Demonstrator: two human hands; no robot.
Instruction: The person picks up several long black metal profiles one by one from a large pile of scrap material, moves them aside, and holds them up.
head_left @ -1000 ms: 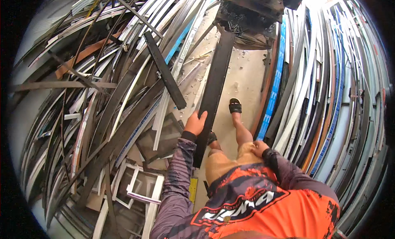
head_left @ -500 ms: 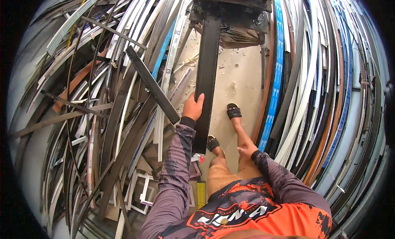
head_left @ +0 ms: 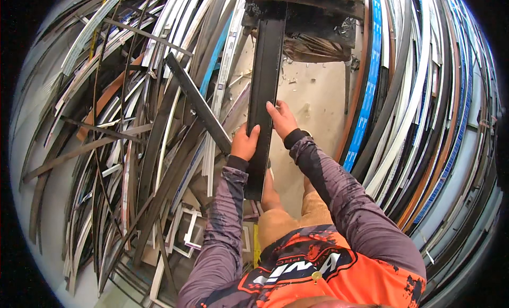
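A long, wide black profile bar (head_left: 266,69) stretches away from my body, its far end at a dark, grimy bench (head_left: 323,16). My left hand (head_left: 245,143) is closed round the bar's left edge near the close end, thumb on the upper face. A little farther along, my right hand (head_left: 282,118) grips the right edge, with its fingertips on the upper face and the rest of the fingers partly hidden. A shorter black bar (head_left: 199,103) lies slanted on the pile to the left, its lower end close to my left hand.
Many long strips and profiles (head_left: 132,165) lie crossed in a heap on the left. Bundled strips, including a blue printed one (head_left: 366,103), line the right side. Small scraps litter the pale floor (head_left: 313,93). White frames (head_left: 186,231) sit at lower left.
My right hand has come up from beside my leg and taken hold of the bar's right edge. My left hand keeps its grip, and the view has shifted slightly.
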